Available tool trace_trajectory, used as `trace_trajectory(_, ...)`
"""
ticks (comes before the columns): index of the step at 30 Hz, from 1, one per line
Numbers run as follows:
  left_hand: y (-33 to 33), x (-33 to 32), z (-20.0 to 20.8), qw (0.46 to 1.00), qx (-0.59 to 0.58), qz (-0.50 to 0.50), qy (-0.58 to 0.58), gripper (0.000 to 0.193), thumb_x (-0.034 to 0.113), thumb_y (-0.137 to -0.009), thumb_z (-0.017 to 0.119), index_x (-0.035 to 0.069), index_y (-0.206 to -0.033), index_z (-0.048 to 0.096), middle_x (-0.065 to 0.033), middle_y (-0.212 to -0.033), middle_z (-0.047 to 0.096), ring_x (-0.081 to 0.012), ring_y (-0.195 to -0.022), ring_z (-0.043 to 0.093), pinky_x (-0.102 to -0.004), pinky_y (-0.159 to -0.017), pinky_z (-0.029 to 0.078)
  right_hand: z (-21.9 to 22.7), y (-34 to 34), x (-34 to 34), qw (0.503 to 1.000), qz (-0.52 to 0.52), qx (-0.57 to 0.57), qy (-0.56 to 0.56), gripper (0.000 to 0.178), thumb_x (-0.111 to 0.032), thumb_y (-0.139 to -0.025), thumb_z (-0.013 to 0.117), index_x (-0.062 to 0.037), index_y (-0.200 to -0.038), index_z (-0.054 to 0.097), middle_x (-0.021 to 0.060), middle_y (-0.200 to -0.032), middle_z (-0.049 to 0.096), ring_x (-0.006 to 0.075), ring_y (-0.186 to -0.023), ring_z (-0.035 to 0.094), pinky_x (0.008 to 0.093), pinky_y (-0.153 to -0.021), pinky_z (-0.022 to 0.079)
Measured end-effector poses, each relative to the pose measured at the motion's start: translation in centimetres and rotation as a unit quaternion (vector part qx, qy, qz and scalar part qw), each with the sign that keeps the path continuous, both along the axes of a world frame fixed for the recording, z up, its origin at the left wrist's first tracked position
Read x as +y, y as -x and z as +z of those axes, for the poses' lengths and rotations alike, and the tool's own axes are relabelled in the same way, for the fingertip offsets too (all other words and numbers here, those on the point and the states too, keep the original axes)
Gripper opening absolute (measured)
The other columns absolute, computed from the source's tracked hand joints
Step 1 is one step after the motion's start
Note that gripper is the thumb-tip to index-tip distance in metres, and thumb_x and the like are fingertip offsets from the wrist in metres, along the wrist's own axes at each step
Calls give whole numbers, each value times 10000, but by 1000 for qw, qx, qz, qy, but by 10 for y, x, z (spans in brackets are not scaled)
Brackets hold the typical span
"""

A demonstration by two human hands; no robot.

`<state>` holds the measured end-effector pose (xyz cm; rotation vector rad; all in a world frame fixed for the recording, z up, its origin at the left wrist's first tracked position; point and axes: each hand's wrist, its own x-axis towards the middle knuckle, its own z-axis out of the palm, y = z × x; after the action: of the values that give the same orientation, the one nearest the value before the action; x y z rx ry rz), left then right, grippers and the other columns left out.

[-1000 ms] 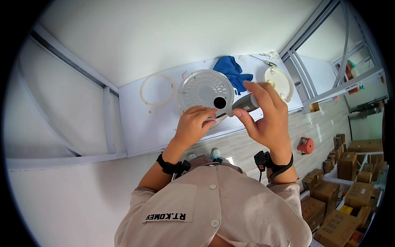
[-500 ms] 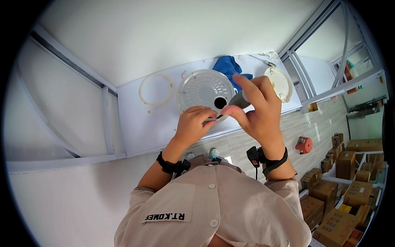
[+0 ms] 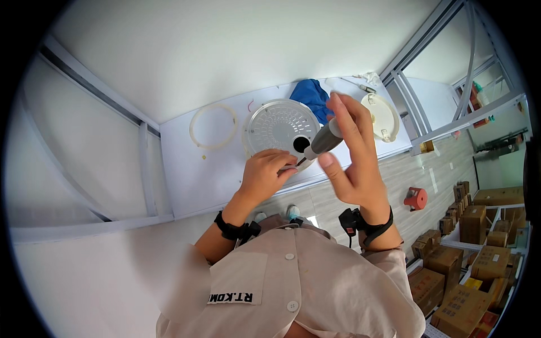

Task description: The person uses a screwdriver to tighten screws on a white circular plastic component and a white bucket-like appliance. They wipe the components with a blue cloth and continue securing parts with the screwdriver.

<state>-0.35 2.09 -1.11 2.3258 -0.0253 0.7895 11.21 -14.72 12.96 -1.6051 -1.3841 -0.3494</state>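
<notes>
A round silver perforated plate [image 3: 276, 127] with a dark round hole [image 3: 301, 144] lies on the white table. My left hand [image 3: 265, 176] rests at its near rim, thumb and fingers pinched together; what they hold is too small to make out. A grey-handled screwdriver [image 3: 325, 139] leans up to the right, its dark shaft ending by those fingertips. Beside the handle, my right hand [image 3: 360, 160] is open, fingers stretched up and thumb apart. It is not wrapped round the handle; whether a finger touches it, I cannot tell.
On the table [image 3: 186, 180], a cream ring [image 3: 193, 128] lies left and a blue cloth [image 3: 310, 97] behind the plate. A cream round lid [image 3: 380, 115] and another screwdriver [image 3: 367, 89] lie right. A red stool [image 3: 416, 199] and cardboard boxes [image 3: 462, 310] stand on the floor.
My right hand has opened and drawn slightly right, showing more of the screwdriver handle. The left hand keeps almost the same place and pinch.
</notes>
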Motion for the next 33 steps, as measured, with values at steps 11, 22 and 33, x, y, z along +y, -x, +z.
trace_trajectory(11,0,0,-1,1000,7,-1,12,195,165,-785,866,124,-960,792,-67,-986,798,-260,-971,765,-388,-810,609,-13,3,2,999,-25,12,-38,684,-182,-831,888,-27,-1440,616,190,-1185,653,281,-966,677,365,-804,564)
trace_trajectory(22,1,0,-1,1000,16,6,23,201,170,-776,873,121,-953,791,-71,-986,798,-257,-979,767,-386,-808,609,-7,7,-3,999,-26,-3,-21,566,-130,-876,828,-47,-1413,670,138,-1115,596,261,-915,617,353,-811,530)
trace_trajectory(33,0,0,-3,1000,-3,9,5,200,164,-770,875,116,-946,795,-75,-976,800,-256,-974,768,-383,-809,609,-15,7,-13,996,-73,-46,24,672,-96,-893,813,-5,-1509,560,166,-1287,619,314,-950,645,368,-882,547)
